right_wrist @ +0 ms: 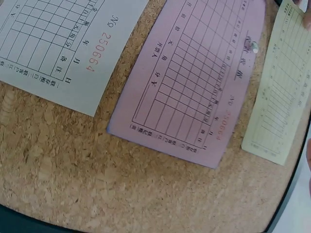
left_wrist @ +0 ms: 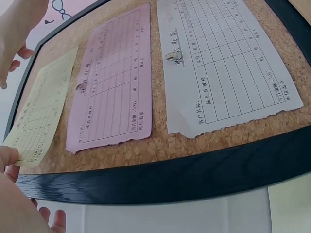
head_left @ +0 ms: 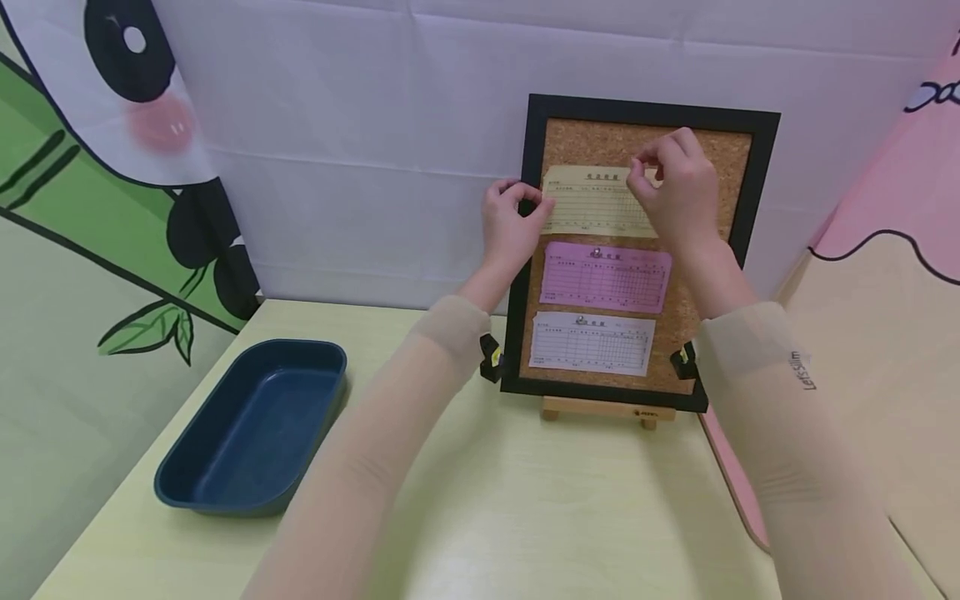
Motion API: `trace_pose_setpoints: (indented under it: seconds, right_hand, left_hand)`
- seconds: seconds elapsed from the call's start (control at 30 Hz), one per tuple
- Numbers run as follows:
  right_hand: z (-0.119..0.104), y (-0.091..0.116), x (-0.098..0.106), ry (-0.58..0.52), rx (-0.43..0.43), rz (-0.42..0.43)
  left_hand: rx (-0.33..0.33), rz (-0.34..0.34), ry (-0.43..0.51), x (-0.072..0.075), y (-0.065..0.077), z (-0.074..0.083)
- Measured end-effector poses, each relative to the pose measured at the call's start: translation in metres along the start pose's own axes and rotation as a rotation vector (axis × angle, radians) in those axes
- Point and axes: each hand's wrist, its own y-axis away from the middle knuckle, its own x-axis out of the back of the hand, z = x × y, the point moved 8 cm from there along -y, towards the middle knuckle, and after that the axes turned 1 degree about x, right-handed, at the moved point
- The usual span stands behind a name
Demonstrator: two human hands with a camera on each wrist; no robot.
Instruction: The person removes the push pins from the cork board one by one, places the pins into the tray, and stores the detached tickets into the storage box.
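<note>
A yellow receipt slip lies against the upper part of a cork board. My left hand pinches its left edge, thumb in front. At the slip's upper right, my right hand is raised with thumb and fingertips drawn together; whatever is between them is hidden. Below hang a pink receipt slip and a white receipt slip. A small clear pin sits at the pink slip's top, and another pin at the white one's.
The board's black frame leans on a small wooden easel. Dark clips stand at both lower sides. On the table at left is a blue tray. A pink strip lies beside my right forearm. A printed cloth hangs behind.
</note>
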Motion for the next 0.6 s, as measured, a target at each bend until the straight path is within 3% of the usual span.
trace_pose_setpoints:
  seconds: [0.37,0.6]
  right_hand:
    - [-0.018,0.006,0.033,0.012,0.055,0.047]
    - [-0.023,0.009,0.053,-0.022,0.07,0.122]
  left_hand:
    - [-0.025,-0.015,0.028,0.023,0.009,0.012]
    - [-0.059,-0.036,0.045,0.037,0.016,0.02]
